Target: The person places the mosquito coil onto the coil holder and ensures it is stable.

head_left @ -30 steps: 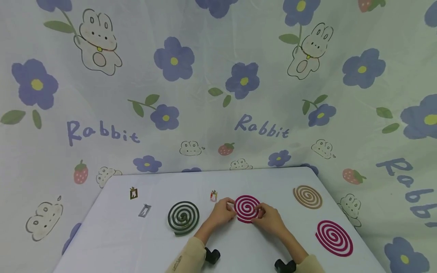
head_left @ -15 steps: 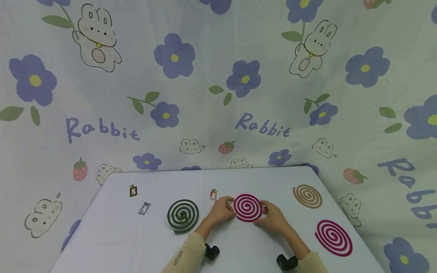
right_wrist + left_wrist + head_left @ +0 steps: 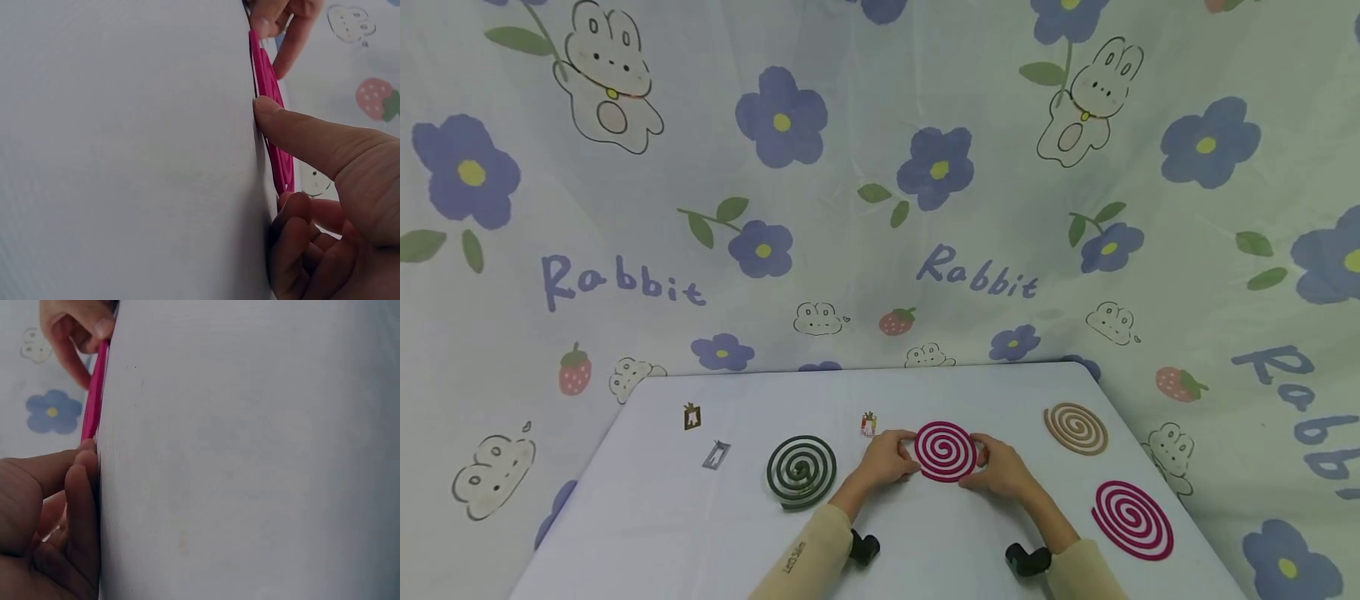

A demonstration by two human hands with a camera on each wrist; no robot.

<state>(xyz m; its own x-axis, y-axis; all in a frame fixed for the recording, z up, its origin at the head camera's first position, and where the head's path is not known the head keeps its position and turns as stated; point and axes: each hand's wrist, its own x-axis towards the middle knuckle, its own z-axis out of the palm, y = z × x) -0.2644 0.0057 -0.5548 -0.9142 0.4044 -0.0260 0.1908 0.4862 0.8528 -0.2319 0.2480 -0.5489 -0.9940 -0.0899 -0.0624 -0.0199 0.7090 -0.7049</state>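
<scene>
A magenta mosquito coil [image 3: 946,452] lies flat or nearly flat at the middle of the white table. My left hand [image 3: 886,457] holds its left edge between thumb and fingers, and my right hand [image 3: 1006,470] holds the right edge the same way. In the left wrist view the coil [image 3: 95,394] shows edge-on between both hands. The right wrist view has the thumb of my right hand [image 3: 350,169] on the near rim of the coil [image 3: 272,106], with a fingertip at its end. Whether the coil is lifted off the table, I cannot tell.
To the left lies a dark green coil [image 3: 801,472]. A tan coil [image 3: 1076,429] and a second magenta coil [image 3: 1132,520] lie to the right. Small cut-out pieces sit farther back: brown [image 3: 692,416], silver [image 3: 717,455] and red-and-gold [image 3: 868,424]. A rabbit-print curtain [image 3: 850,183] hangs behind.
My right fingers have shifted from over the coil's right part out to its right edge. The left hand stays at the left edge. The head view has tilted slightly.
</scene>
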